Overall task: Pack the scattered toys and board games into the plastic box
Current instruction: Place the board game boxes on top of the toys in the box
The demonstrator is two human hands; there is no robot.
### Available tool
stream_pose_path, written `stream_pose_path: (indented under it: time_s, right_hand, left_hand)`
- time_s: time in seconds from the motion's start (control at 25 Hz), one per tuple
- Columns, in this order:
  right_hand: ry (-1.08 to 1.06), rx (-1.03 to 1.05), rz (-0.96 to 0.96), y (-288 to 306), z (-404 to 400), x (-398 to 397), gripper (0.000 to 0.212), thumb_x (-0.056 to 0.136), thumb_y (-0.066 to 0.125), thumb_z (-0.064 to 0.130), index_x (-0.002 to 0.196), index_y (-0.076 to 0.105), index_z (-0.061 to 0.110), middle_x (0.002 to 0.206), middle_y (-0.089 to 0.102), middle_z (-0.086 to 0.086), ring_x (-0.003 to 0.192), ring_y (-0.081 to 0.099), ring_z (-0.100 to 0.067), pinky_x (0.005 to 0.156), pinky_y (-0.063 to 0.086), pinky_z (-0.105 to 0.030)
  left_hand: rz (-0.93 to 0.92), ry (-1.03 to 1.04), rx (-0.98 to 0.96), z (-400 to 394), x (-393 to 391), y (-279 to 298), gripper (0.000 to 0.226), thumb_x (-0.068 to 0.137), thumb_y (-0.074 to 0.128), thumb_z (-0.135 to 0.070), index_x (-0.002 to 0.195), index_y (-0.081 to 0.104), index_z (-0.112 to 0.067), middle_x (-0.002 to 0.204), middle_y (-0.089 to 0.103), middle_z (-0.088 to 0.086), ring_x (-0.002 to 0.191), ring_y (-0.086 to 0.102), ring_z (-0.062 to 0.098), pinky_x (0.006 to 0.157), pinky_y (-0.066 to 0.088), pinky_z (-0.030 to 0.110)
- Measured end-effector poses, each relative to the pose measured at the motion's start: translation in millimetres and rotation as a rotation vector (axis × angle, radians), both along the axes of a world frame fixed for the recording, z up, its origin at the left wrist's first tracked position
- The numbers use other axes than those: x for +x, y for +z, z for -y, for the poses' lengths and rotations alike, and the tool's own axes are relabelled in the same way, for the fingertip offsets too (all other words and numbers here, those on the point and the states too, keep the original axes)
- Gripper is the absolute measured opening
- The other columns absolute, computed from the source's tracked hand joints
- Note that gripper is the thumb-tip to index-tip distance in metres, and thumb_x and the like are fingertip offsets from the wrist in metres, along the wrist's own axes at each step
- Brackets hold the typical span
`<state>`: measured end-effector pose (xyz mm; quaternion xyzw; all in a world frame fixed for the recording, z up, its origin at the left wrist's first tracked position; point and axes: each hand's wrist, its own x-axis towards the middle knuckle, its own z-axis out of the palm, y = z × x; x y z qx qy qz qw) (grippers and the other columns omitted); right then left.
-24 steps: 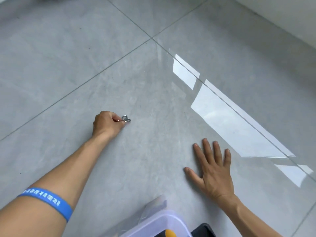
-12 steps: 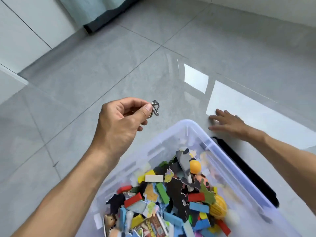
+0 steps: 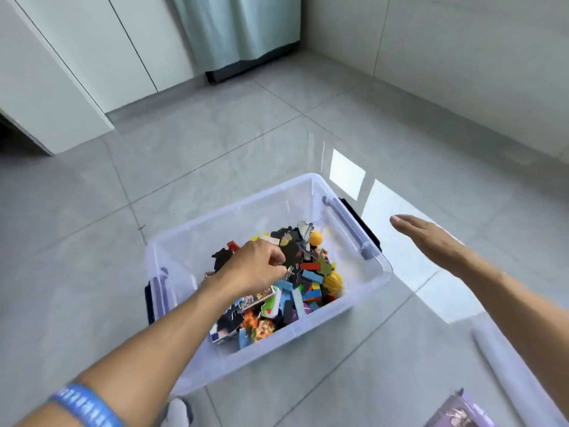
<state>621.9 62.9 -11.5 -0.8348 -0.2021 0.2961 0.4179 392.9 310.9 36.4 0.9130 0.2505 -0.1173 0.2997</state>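
Clear plastic box (image 3: 374,263), heaped toys (image 3: 303,282), left hand (image 3: 255,268) inside

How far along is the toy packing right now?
Mostly done: the plastic box already holds a heap of colourful toy pieces. In hand: the left hand pinches a small metal piece over the heap. Left: releasing it; a purple item lies outside the box.

The floor (image 3: 215,143) is made of big, shiny grey tiles with thin dark lines between them. Past it stand white cupboard doors (image 3: 101,47). Right of the cupboards hangs a pale green curtain (image 3: 237,26), perhaps over a window. Bright squares of light (image 3: 346,177) shine on the floor, below the curtain.
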Motion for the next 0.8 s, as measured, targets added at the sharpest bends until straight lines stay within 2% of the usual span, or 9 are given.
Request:
stream_pose_path:
  time_s: [0.04,0.12,0.28,0.36,0.44,0.56,0.68,0.72,0.8]
  right_hand:
    - [0.015,0.0,0.027,24,7,-15,0.052,0.096,0.048,0.052,0.138,0.053,0.022,0.146,0.049,0.005,0.132,0.044,-0.012,0.107,0.027,-0.026]
    - [0.032,-0.01,0.027,67,18,-43,0.058,0.094,0.048,0.057,0.141,0.049,0.024,0.148,0.047,0.005,0.135,0.042,-0.013,0.109,0.028,-0.028]
    - [0.02,0.055,0.076,132,55,-136,0.065,0.09,0.048,0.065,0.143,0.046,0.028,0.148,0.046,0.007,0.136,0.042,-0.014,0.109,0.03,-0.03]
    - [0.012,0.065,0.042,142,75,-188,0.065,0.089,0.048,0.067,0.142,0.048,0.03,0.144,0.049,0.009,0.132,0.044,-0.012,0.107,0.031,-0.031]
    - [-0.04,0.114,-0.033,132,95,-236,0.058,0.091,0.05,0.062,0.138,0.051,0.028,0.14,0.052,0.009,0.13,0.046,-0.012,0.108,0.034,-0.035]
    - [-0.214,0.166,-0.162,96,123,-308,0.042,0.096,0.051,0.05,0.127,0.059,0.023,0.133,0.058,0.002,0.121,0.052,-0.018,0.109,0.039,-0.046]
    - [-0.354,-0.003,-0.347,47,154,-375,0.033,0.098,0.053,0.041,0.116,0.062,0.016,0.121,0.061,-0.004,0.11,0.056,-0.023,0.1,0.045,-0.045]
    - [-0.4,-0.092,-0.435,30,166,-396,0.027,0.097,0.055,0.037,0.106,0.063,0.013,0.114,0.062,-0.005,0.104,0.059,-0.024,0.095,0.049,-0.046]
    - [-0.466,-0.26,-0.586,-2,187,-431,0.026,0.094,0.06,0.03,0.099,0.062,0.006,0.098,0.064,-0.007,0.083,0.061,-0.022,0.079,0.054,-0.044]
  left_hand:
    - [-0.015,0.006,0.002,8,-14,8,0.033,0.087,0.062,-0.028,0.117,0.068,-0.016,0.119,0.066,-0.001,0.103,0.062,0.014,0.09,0.049,0.029]
    - [0.015,0.089,-0.043,20,-37,26,0.045,0.086,0.063,-0.028,0.129,0.06,-0.016,0.127,0.062,0.004,0.111,0.06,0.019,0.094,0.047,0.03]
    - [0.194,0.259,-0.095,65,-104,73,0.055,0.081,0.065,-0.024,0.135,0.056,-0.024,0.127,0.063,0.004,0.11,0.061,0.023,0.093,0.049,0.031]
    - [0.207,0.278,-0.137,95,-137,89,0.057,0.083,0.063,-0.024,0.139,0.051,-0.025,0.123,0.061,0.001,0.108,0.059,0.021,0.087,0.048,0.029]
    - [0.22,0.303,-0.191,123,-166,88,0.055,0.085,0.063,-0.024,0.139,0.051,-0.023,0.122,0.058,0.0,0.107,0.058,0.019,0.083,0.045,0.026]
    - [0.202,0.399,-0.291,169,-214,64,0.05,0.086,0.064,-0.024,0.135,0.055,-0.018,0.128,0.06,0.004,0.113,0.059,0.021,0.092,0.046,0.029]
    - [0.025,0.536,-0.352,214,-258,12,0.049,0.084,0.063,-0.021,0.132,0.056,-0.016,0.129,0.061,0.007,0.114,0.058,0.023,0.091,0.042,0.025]
    - [-0.055,0.578,-0.386,227,-273,-6,0.049,0.083,0.062,-0.022,0.132,0.056,-0.016,0.13,0.061,0.007,0.114,0.059,0.023,0.091,0.043,0.025]
    - [-0.186,0.65,-0.436,246,-300,-38,0.048,0.081,0.06,-0.024,0.128,0.057,-0.017,0.128,0.062,0.005,0.112,0.06,0.022,0.093,0.047,0.028]
